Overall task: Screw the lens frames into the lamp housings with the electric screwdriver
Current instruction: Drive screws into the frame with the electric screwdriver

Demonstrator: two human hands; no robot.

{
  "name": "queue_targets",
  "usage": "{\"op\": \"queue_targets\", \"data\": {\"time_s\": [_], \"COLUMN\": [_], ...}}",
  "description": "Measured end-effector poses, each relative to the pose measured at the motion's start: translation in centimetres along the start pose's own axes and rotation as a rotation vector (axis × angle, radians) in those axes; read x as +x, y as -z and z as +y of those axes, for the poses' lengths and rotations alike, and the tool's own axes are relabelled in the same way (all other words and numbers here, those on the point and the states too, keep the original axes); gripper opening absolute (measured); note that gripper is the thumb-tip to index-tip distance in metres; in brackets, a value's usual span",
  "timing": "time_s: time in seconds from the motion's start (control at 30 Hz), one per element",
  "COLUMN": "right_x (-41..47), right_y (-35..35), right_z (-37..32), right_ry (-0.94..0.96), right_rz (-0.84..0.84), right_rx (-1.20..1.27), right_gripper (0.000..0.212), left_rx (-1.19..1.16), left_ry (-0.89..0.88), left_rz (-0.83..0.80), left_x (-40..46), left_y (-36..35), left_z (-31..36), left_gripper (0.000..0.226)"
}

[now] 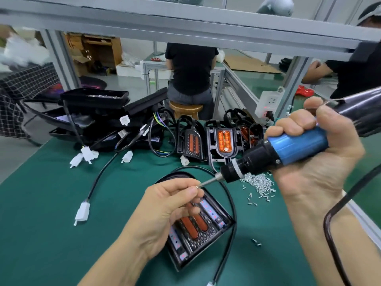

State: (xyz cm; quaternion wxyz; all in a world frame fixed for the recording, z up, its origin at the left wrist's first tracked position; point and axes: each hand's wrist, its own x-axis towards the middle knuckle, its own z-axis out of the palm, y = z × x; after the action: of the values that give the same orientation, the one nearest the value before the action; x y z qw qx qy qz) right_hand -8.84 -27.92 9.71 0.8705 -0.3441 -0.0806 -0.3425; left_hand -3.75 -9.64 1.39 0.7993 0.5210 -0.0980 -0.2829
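My right hand point(315, 153) grips a blue and black electric screwdriver point(274, 155), held nearly level with its bit pointing left. My left hand point(165, 211) pinches a small screw point(197, 186) at the bit's tip, fingers curled. Under that hand lies a black lamp housing point(198, 230) with an orange lens frame point(190, 226) inside and a black cable looping round it. The hand hides the housing's upper left part.
A heap of loose silver screws point(258, 182) lies right of the housing on the green mat point(61, 223). Several more lamp housings point(223, 141) stand behind, beside black trays point(94, 98) and cables with white connectors point(82, 211). People sit at benches beyond.
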Motion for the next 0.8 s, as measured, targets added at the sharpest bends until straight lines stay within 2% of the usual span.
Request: {"op": "queue_targets", "data": {"time_s": [0.33, 0.43, 0.47, 0.53, 0.6, 0.63, 0.7, 0.8], "right_x": [0.4, 0.8, 1.0, 1.5, 1.9, 2.1, 2.3, 2.4], "right_y": [0.0, 0.1, 0.1, 0.2, 0.4, 0.6, 1.0, 1.1], "right_z": [2.1, 3.3, 3.9, 5.1, 6.2, 6.7, 7.5, 8.5], "right_ry": [-0.037, -0.062, -0.066, -0.071, -0.075, -0.073, -0.065, -0.047], "right_rz": [-0.008, -0.017, -0.022, -0.027, -0.038, -0.048, -0.086, -0.144], "right_rx": [-0.045, -0.038, -0.051, -0.115, -0.197, -0.238, -0.303, -0.372], "right_gripper": [0.009, 0.009, 0.010, 0.013, 0.017, 0.017, 0.020, 0.022], "left_rx": [-0.063, -0.011, 0.101, 0.516, 0.898, 1.011, 1.122, 1.153], "left_ry": [-0.013, -0.069, -0.126, -0.297, -0.427, -0.459, -0.506, -0.541], "left_rz": [0.021, 0.121, 0.204, 0.359, 0.364, 0.332, 0.294, 0.294], "left_x": [0.3, 0.6, 0.9, 1.3, 1.2, 1.2, 1.2, 1.7], "left_y": [1.4, 1.9, 2.4, 3.4, 3.8, 3.8, 3.5, 3.3], "left_z": [-0.9, -0.9, -1.0, -1.2, -1.4, -1.7, -2.3, -2.5], "left_gripper": [0.014, 0.009, 0.013, 0.018, 0.017, 0.017, 0.018, 0.012]}}
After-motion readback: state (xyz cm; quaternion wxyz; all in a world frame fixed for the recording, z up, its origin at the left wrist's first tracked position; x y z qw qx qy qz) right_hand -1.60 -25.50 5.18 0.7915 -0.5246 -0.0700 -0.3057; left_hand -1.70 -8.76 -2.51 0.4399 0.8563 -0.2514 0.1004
